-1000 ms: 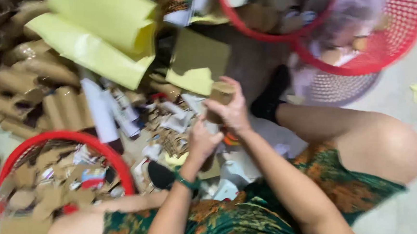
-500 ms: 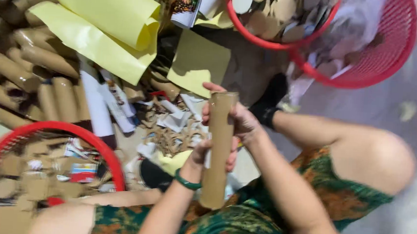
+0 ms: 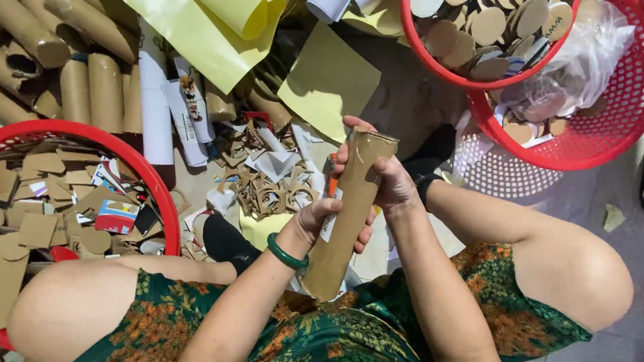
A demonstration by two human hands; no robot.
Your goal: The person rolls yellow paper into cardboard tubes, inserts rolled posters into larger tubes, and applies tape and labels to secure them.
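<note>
Raised cardboard tube (image 3: 346,212), now between fingers (image 3: 353,160)

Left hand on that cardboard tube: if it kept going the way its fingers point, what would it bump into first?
The left hand wraps the cardboard tube, fingers pointing across toward the right forearm. That forearm would likely come first, though depth is hard to judge.

Light: soft, even daylight is filling the frame | Shadows: faint ones are pooling at upper centre | Glare: clear plastic bag (image 3: 567,77) is shining, upper right | Focus: centre is staying crisp, edges are softening slightly
</note>
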